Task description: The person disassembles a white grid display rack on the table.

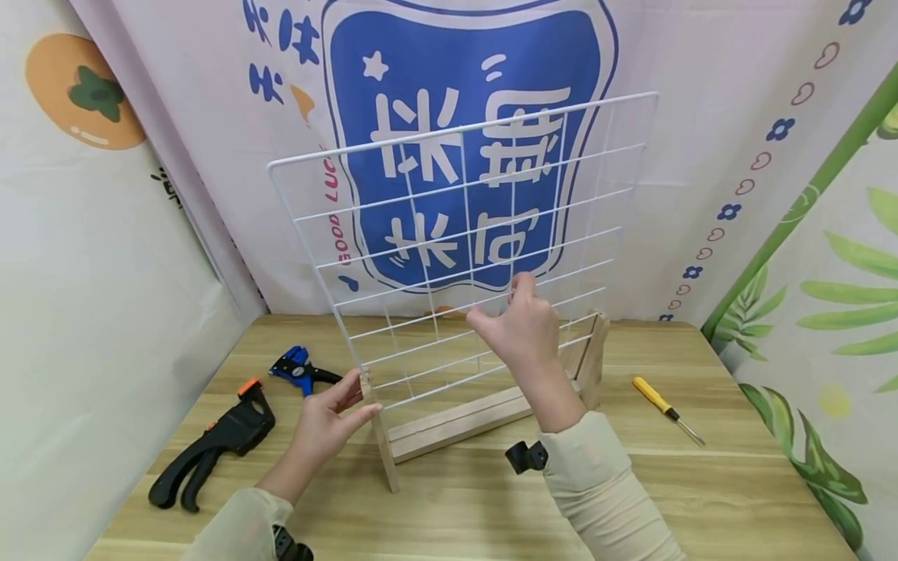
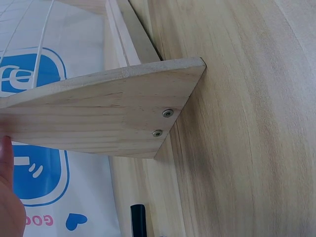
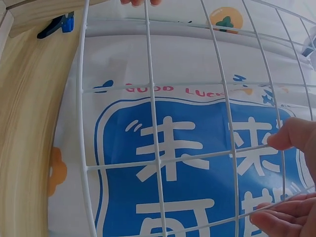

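A white wire grid panel (image 1: 466, 185) leans upright in a wooden stand. My left hand (image 1: 326, 421) grips the stand's left side panel (image 1: 383, 448) near its top, thumb in front and fingers behind. In the left wrist view two metal screws (image 2: 168, 113) show on that side panel's outer face. Higher up, my right hand (image 1: 526, 327) holds the grid by its lower middle wires. Its thumb and fingertips lie on separate wires in the right wrist view. A wooden crossbar (image 1: 456, 428) joins the left panel to the right side panel (image 1: 595, 358).
On the wooden table (image 1: 477, 514), a black clamp with orange tips (image 1: 235, 425) lies at the left. Behind it is a blue and black plier-like tool (image 1: 298, 369). A yellow-handled screwdriver (image 1: 655, 397) lies at the right. A printed curtain (image 1: 701, 101) hangs behind the grid.
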Available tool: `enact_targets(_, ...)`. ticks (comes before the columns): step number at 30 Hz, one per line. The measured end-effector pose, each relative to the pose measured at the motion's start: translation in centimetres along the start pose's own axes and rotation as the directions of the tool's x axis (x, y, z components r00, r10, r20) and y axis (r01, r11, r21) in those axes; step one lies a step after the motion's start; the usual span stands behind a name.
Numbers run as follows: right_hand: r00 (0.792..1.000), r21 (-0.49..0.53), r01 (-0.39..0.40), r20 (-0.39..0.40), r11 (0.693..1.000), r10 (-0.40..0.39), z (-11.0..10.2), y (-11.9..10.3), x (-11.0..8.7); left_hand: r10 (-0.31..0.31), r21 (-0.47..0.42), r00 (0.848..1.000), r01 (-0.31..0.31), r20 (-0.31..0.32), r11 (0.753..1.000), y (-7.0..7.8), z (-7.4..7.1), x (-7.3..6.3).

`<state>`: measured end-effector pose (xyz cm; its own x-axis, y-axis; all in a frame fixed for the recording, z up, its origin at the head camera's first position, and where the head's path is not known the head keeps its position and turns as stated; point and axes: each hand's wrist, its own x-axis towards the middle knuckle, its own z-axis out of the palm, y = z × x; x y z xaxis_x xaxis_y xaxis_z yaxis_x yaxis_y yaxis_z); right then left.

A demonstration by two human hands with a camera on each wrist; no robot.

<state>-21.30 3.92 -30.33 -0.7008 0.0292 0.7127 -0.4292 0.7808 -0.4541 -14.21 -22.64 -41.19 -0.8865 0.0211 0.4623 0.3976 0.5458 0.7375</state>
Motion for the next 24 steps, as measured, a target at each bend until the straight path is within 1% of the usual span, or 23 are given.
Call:
enact_targets(2,1.000,-0.006,0.008,-0.012,1.000,-0.008,-0.06,-0.03,0.07,0.002,0.000,1.000,-0.002,0.002,1.000,-0.01,0.00,0.00)
enact_targets(9,1.000,-0.006,0.006,-0.004,1.000,-0.006,-0.29,-0.24,0.22,0.016,-0.009,1.000,-0.016,-0.003,1.000,-0.11,0.08,0.08)
enact_targets(16,1.000,-0.009,0.013,-0.005,1.000,-0.013,-0.45,-0.38,0.37,0.013,-0.021,1.000,-0.013,0.002,1.000,0.02,0.02,0.13)
enact_targets(24,0.999,-0.001,0.030,-0.021,1.000,-0.030,-0.54,-0.46,0.49,0.049,-0.004,0.999,-0.049,-0.013,0.999,-0.04,0.10,0.15)
